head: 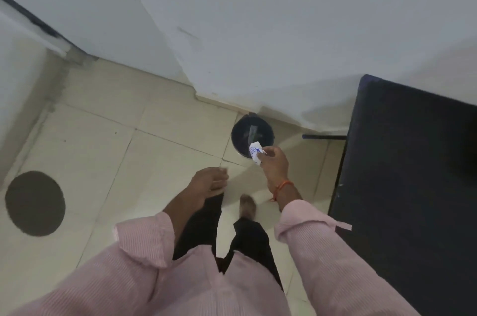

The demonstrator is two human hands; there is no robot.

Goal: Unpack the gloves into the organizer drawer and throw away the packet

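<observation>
My right hand (275, 164) holds a crumpled white packet with blue print (256, 152) between its fingertips. The packet hangs over the near rim of a small round dark bin (247, 131) that stands on the floor against the wall. My left hand (207, 181) hangs loose over my left leg, fingers slightly curled, with nothing in it. No gloves or organizer drawer are in view.
A black table (413, 173) fills the right side, its edge close to my right arm. A white wall (258, 32) runs behind the bin. A dark round patch (34, 203) marks the pale tiled floor at the left. My feet and dark trousers are below.
</observation>
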